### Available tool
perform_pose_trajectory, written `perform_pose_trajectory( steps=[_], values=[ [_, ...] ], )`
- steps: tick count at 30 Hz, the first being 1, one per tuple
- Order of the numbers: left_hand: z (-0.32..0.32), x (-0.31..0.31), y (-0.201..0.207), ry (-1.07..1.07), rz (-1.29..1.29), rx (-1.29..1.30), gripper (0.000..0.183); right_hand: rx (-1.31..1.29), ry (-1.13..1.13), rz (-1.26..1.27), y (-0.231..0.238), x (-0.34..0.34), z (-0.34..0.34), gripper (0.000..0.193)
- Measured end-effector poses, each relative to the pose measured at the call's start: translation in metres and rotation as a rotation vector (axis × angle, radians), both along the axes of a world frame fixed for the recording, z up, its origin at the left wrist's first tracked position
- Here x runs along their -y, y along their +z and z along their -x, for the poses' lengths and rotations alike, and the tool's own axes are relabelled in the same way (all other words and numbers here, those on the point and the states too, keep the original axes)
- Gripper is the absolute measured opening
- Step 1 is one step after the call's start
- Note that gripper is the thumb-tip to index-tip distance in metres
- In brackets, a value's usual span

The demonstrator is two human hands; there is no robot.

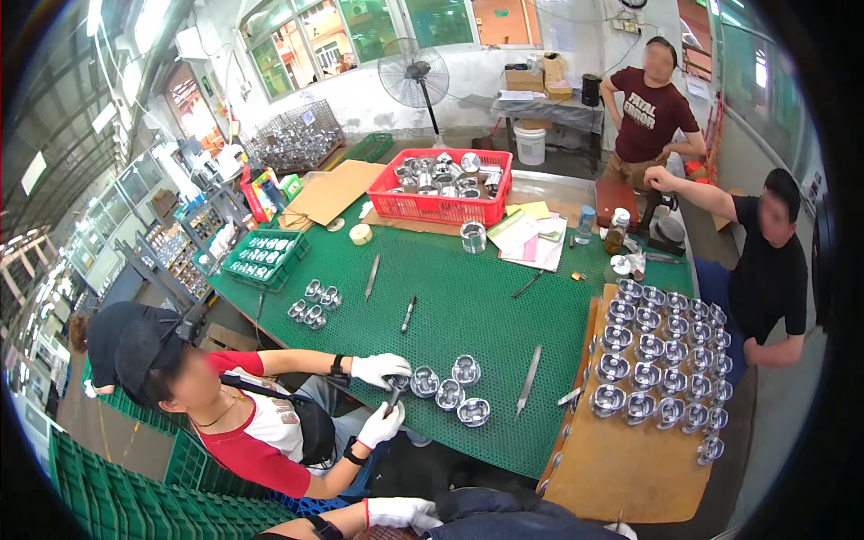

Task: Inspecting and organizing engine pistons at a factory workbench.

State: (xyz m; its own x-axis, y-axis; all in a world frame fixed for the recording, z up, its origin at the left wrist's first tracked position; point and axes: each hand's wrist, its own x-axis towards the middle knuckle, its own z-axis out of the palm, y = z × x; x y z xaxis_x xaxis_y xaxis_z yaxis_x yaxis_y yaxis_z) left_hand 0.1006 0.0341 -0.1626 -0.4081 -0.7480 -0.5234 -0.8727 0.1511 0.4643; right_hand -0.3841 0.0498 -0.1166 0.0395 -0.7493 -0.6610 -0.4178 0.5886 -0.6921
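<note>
My left hand (401, 512), in a white glove, rests at the lower edge against dark blue fabric (504, 517); its fingertips are partly hidden. Of my right hand (621, 529) only a sliver of white glove shows beside the brown board (630, 486). Rows of silver pistons (640, 408) stand on that board. Left of me a co-worker's gloved hands (382, 369) hold a piston (399, 383) and a slim dark tool (393, 397). Several loose pistons (450, 394) sit beside them on the green table mat (477, 306). A flat file-like tool (529, 382) lies nearby.
A red crate (441, 209) of pistons stands at the table's far side, a green crate (265, 257) at the left. Papers (531, 238), a marker (408, 314) and bottles (616, 231) lie about. Two people stand at the far right, one leaning on the table's corner.
</note>
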Motion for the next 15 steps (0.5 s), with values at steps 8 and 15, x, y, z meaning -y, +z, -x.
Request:
perform_pose_trajectory(
  steps=[8, 15],
  values=[
    [0.056, -0.014, 0.03, 0.057, -0.212, -0.339, 0.019, 0.032, -0.222, 0.041, 0.019, 0.019, -0.005, 0.019],
    [0.078, -0.009, 0.038, 0.937, -0.587, -0.731, 0.025, -0.12, -0.412, 0.076, -0.026, 0.032, 0.072, 0.029]
  ],
)
